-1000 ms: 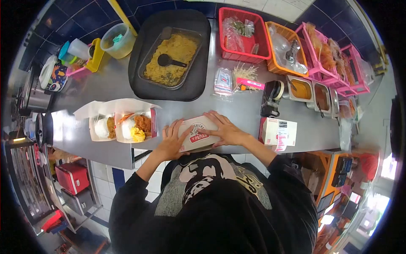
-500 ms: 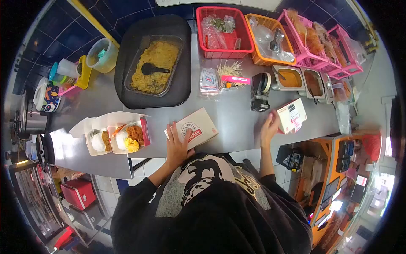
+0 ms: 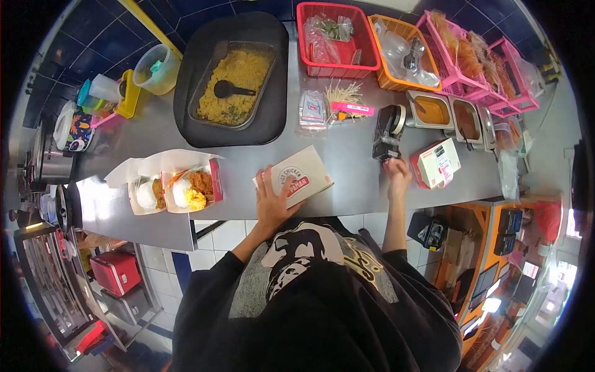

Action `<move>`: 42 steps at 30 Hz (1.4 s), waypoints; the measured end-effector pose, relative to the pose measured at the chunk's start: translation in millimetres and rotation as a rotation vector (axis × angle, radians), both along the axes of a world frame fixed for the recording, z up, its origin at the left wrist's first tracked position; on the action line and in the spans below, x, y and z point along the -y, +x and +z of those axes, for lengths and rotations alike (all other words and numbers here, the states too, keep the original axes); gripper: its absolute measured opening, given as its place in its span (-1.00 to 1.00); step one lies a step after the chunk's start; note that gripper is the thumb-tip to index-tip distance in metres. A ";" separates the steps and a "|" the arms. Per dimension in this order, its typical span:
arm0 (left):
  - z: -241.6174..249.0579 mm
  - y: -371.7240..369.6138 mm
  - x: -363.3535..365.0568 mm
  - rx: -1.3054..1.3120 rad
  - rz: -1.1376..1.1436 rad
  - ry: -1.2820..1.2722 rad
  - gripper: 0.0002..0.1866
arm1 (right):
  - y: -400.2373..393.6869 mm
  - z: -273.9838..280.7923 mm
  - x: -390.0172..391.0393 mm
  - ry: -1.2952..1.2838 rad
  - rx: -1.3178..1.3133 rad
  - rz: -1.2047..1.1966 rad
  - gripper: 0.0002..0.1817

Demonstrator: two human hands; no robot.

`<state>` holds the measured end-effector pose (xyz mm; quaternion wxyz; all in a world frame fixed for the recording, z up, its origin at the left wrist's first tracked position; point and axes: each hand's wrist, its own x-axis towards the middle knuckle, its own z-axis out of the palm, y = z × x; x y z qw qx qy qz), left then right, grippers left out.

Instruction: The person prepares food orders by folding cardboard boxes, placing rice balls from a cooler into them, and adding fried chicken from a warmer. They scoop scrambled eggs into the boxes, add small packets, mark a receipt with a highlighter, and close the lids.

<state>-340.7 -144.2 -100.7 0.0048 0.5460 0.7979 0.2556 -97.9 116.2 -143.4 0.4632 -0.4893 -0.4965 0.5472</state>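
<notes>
My left hand (image 3: 276, 198) lies with spread fingers on the lid of a closed cardboard food box (image 3: 307, 170), printed with a red chicken logo. At the near end of a black tape dispenser (image 3: 385, 146), my right hand (image 3: 398, 173) has its fingers drawn together; what they pinch, if anything, is too small to make out. A second closed box (image 3: 437, 162), with a white label on it, stands just right of that hand. Toward the left, two open boxes (image 3: 214, 180) hold rice (image 3: 181, 192), fried chicken (image 3: 200, 182) and yellow egg-like food.
Behind are a black tray with a pan of yellow food (image 3: 238, 74), a red basket (image 3: 341, 69), an orange basket (image 3: 406, 80) and pink racks (image 3: 474, 93). Metal sauce pans (image 3: 431, 111) sit at the right. Skewers (image 3: 347, 96) and plastic packets (image 3: 313, 108) lie mid-table.
My right hand has left the labelled box and moved to the tape dispenser's near end, its fingers closing. My left hand stays on the logo box.
</notes>
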 end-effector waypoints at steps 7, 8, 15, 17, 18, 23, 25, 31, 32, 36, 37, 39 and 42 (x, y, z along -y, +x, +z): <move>-5.6 26.9 -31.8 -0.148 -0.024 -0.116 -0.23 | 19.4 15.4 31.3 -0.139 0.160 0.102 -0.87; -7.0 27.4 -36.9 -0.139 -0.025 -0.108 -0.23 | 12.0 34.5 47.0 -0.170 0.129 0.216 -0.87; 2.7 33.1 -53.7 -0.119 -0.019 -0.105 -0.24 | -77.4 47.5 120.0 -0.050 0.317 0.504 -0.53; -0.4 32.4 -51.6 -0.148 -0.095 -0.116 -0.27 | -77.2 50.5 116.2 -0.059 0.383 0.522 -0.45; -3.0 31.5 -50.1 -0.161 -0.129 -0.122 -0.29 | -76.6 52.1 114.4 -0.062 0.417 0.535 -0.40; -16.2 19.4 -41.6 -0.290 -0.366 0.026 -0.43 | -62.0 16.1 110.5 0.220 0.502 0.563 -0.38; -7.0 19.9 -35.1 -0.172 -0.353 0.004 -0.41 | -60.4 15.0 105.9 0.392 0.585 0.572 -0.40; 48.6 -95.2 76.4 0.048 0.304 0.320 -0.51 | -52.7 66.9 85.9 0.429 1.066 0.489 -0.34; 65.5 -128.9 107.6 -0.003 0.444 0.446 -0.58 | -57.7 89.6 86.2 0.362 1.065 0.451 -0.29; 88.9 -227.2 169.4 -0.216 0.667 0.460 -0.56 | -171.9 114.7 136.6 0.628 0.654 0.520 -0.30; 87.1 -247.1 171.3 -0.206 0.598 0.427 -0.58 | -214.2 118.8 154.6 0.828 0.621 0.565 -0.34; 84.8 -278.5 172.5 -0.188 0.455 0.364 -0.62 | -286.1 127.4 182.6 0.894 0.471 0.717 -0.45; 83.2 -297.3 170.5 0.154 0.326 0.088 -0.72 | -340.1 111.3 203.5 0.830 0.448 0.854 -0.46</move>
